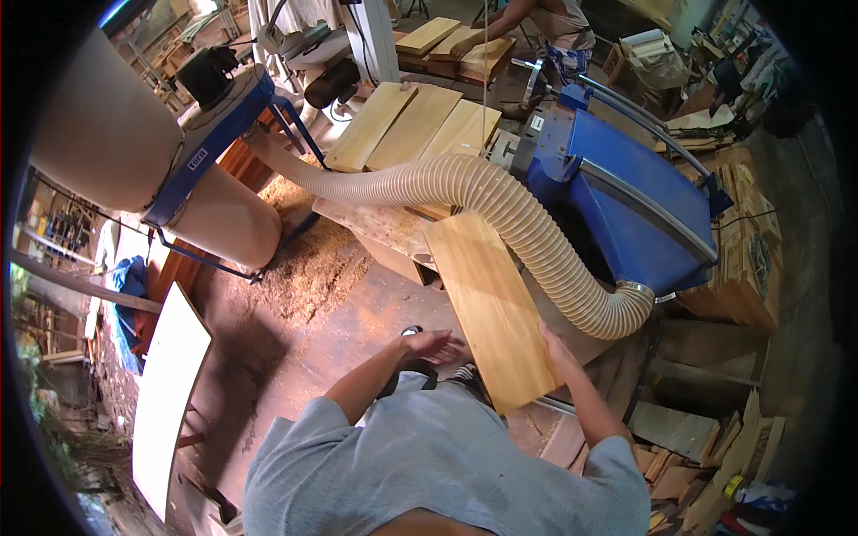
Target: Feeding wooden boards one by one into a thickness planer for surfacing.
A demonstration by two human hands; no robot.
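The wooden plank [496, 308] lies aslant before the person's body, its long axis running away and leftward, beside the ribbed hose [487, 183]. The right hand [560, 351] is nearer, its grip clasping the plank's right edge near the body; the left hand [436, 347], fingers spread, lies just left of it. Whether the far end is supported, I cannot tell.

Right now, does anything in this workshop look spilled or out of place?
Yes: wood shavings lie heaped and scattered across the floor beside the lower dust bag, which looks odd because such bags presumably should catch them.
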